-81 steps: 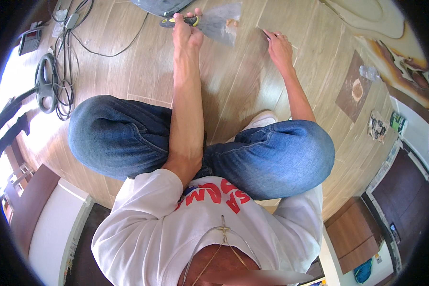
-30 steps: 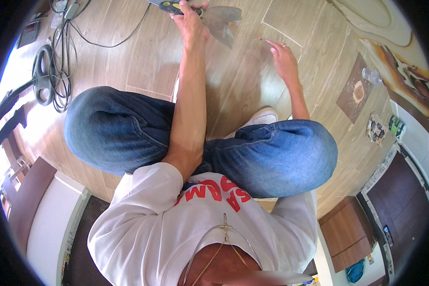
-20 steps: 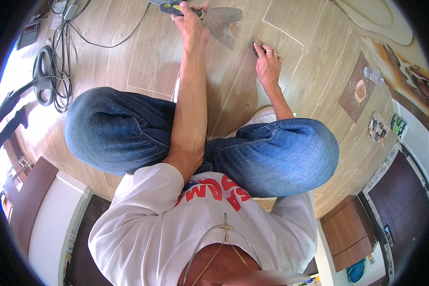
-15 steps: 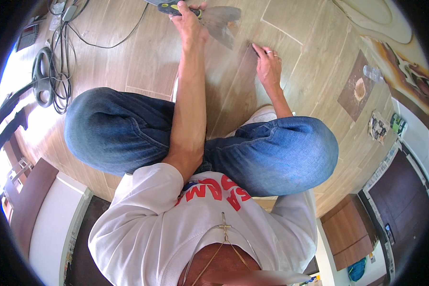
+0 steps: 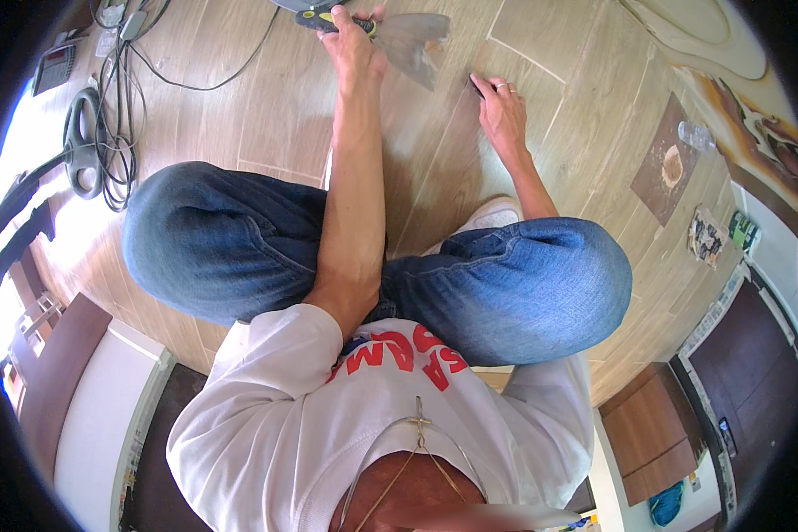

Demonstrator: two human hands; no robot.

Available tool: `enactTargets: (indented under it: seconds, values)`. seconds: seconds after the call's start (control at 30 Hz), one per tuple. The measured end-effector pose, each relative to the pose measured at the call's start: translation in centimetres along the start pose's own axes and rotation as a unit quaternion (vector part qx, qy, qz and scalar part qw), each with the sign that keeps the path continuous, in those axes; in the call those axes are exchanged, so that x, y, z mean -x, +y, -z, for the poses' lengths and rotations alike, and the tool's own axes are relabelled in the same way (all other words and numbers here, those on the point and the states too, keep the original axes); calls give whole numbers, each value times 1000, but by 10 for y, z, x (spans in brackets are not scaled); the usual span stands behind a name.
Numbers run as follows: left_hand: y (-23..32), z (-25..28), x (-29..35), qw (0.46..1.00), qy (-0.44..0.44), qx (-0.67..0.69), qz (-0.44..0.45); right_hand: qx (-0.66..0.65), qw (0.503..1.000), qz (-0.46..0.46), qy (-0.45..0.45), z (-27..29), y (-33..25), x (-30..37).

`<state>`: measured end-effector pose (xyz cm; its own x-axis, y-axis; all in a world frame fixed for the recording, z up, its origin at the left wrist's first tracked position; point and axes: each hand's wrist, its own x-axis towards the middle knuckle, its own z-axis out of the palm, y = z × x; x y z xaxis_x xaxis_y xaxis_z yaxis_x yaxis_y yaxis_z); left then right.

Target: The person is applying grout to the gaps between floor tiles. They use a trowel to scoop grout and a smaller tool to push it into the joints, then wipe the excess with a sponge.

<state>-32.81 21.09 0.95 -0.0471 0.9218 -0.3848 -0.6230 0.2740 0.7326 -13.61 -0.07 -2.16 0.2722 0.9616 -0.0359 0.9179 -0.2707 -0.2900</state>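
Observation:
At the top, my left hand (image 5: 353,46) is closed round the dark and yellow handle of a wide putty knife (image 5: 408,46). Its broad metal blade points right, with a brownish smear near the edge. Farther right, my right hand (image 5: 504,115) pinches a small dark piece (image 5: 478,86) against the wood-look floor (image 5: 426,133); its kind is too covered by the fingers to make out. Pale seams run between the planks beside that hand.
Tangled black cables (image 5: 120,124) lie at the left by a grey handle-shaped part (image 5: 82,142). On the right are a brown board (image 5: 661,182) with a pale powdery patch, a clear plastic cup (image 5: 695,136) and a crumpled printed packet (image 5: 708,235). My bent knees flank my left forearm.
My right hand has shifted slightly right with the small dark piece. My left hand and the putty knife have hardly moved.

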Motion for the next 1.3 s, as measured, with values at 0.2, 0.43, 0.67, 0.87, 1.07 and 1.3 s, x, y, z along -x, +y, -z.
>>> enactTargets:
  seconds: [0.2,0.43,0.67,0.87,1.07,1.3]
  values:
    - [-5,4,-3,1000,10,8,11,-271,962,-2,20,45,9,-12]
    - [-11,-10,13,999,-11,-17,33,-316,944,97,5,116,-37,-26]
    - [-36,-21,13,997,34,-57,-38,-201,968,151,-26,107,-37,-29]
    - [-38,-12,10,998,17,-47,-33,-267,951,124,-96,110,-21,-14]
    - [-21,-5,-17,992,9,-80,-101,-188,982,10,25,54,23,-6]
    - [-25,-12,-3,996,59,-52,-48,18,999,8,44,-2,-2,18]
